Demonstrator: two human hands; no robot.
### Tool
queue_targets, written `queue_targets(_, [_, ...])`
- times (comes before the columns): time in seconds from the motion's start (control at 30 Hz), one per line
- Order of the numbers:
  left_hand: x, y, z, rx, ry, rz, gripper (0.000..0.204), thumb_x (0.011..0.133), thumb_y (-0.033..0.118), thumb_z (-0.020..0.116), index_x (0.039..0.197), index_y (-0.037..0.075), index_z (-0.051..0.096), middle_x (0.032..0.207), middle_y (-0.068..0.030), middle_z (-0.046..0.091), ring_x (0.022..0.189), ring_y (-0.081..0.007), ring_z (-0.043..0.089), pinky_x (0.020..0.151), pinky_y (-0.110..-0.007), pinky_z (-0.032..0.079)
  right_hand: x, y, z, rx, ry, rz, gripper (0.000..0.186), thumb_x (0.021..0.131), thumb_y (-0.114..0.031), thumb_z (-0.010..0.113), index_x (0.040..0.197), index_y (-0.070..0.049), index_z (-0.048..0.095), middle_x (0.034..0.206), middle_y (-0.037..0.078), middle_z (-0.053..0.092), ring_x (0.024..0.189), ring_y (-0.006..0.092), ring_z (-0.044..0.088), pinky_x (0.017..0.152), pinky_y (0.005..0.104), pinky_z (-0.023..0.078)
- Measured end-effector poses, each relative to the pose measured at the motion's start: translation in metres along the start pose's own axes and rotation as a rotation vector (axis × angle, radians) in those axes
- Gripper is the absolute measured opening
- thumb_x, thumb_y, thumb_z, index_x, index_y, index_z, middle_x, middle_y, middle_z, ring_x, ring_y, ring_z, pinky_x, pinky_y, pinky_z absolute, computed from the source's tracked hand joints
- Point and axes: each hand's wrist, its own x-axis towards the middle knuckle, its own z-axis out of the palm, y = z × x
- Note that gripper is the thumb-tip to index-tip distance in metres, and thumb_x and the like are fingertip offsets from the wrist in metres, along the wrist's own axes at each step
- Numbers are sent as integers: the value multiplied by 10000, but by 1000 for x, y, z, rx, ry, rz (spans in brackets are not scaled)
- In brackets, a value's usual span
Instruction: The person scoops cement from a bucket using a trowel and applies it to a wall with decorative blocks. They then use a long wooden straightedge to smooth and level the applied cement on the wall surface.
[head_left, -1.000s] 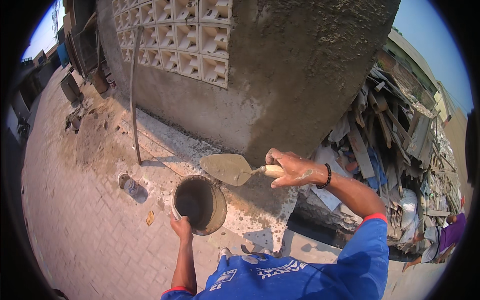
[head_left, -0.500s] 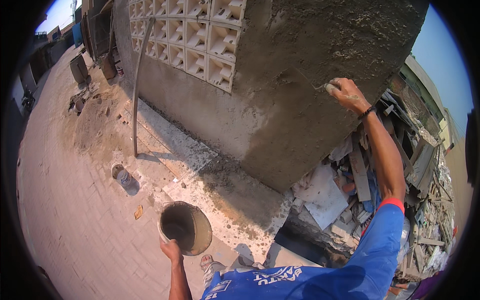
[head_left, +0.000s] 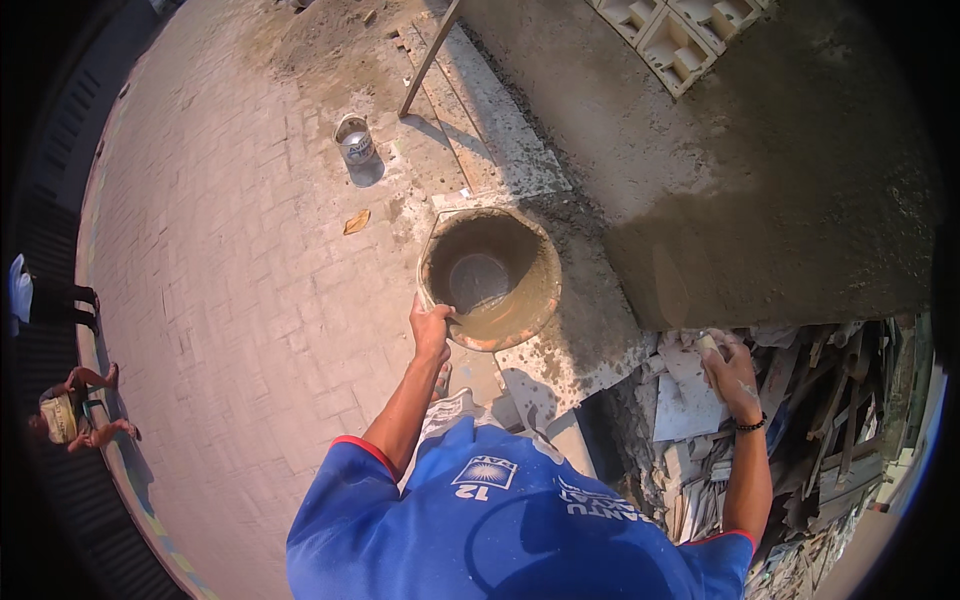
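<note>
My left hand [head_left: 432, 328] grips the near rim of a bucket [head_left: 543, 275], whose open mouth faces me. Its inside is smeared with wet mortar, and a pale round bottom shows. On the right, my right hand [head_left: 735, 380] is closed round the light handle of a trowel [head_left: 708, 345]. The trowel's blade cannot be made out. This hand is just in front of the lower edge of the plastered wall [head_left: 770, 240], apart from the bucket. Darker, wetter-looking plaster covers the wall's right part.
A small pail [head_left: 355, 140] stands on the brick paving near a dry leaf [head_left: 357, 221]. A leaning strip [head_left: 432, 58] rises beside the ledge. Scrap wood and rubble [head_left: 800, 400] lie below the wall at right. Two people [head_left: 75, 410] are at the far left.
My right hand with the trowel has come down from the wall surface towards its lower edge. My left hand has raised the bucket closer to me. The view has turned left and down.
</note>
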Motion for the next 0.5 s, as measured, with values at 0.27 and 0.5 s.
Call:
queue_targets(0.27, [27, 39, -72, 14, 82, 92, 525, 676, -80, 522, 1198, -36, 524, 1041, -106, 629, 922, -201, 599, 833, -307, 476, 28, -94, 208, -338, -532, -403, 487, 823, -247, 625, 1216, 33, 567, 987, 237, 656, 949, 327, 644, 829, 404, 493])
queue_targets(0.5, [24, 64, -177, -116, 247, -27, 618, 674, -99, 504, 1283, 2, 468, 1106, -111, 601, 956, -221, 598, 839, -323, 484, 57, -164, 358, -673, -673, -736, 497, 814, -163, 548, 1266, 12, 443, 1003, 254, 604, 1021, 407, 572, 887, 497, 455])
